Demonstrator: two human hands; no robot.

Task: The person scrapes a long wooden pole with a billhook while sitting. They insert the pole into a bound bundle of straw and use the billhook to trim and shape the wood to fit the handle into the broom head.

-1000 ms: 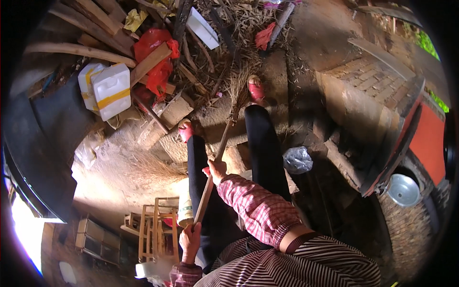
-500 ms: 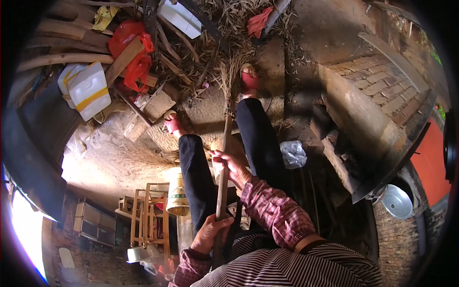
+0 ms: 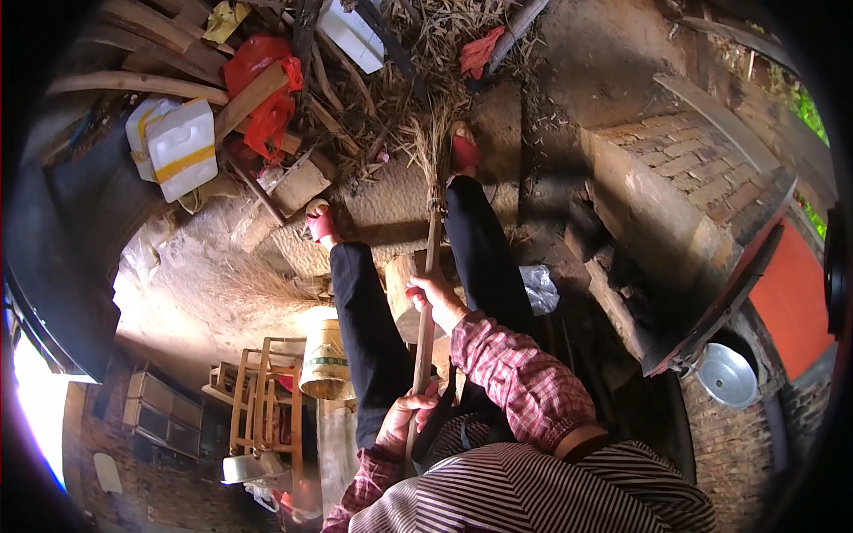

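Since the earlier frame the broom (image 3: 431, 222) swings upright between the legs, bristles on the dirt floor (image 3: 382, 209). The right hand (image 3: 435, 298) and left hand (image 3: 407, 422) each wrap the handle tightly. A hard push could scatter straw debris (image 3: 435, 44) or strike the red slipper (image 3: 464, 149).

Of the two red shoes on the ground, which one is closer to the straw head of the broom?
The right red shoe, beside the broom head. The left red shoe stands apart, lower-left, near a pale block.
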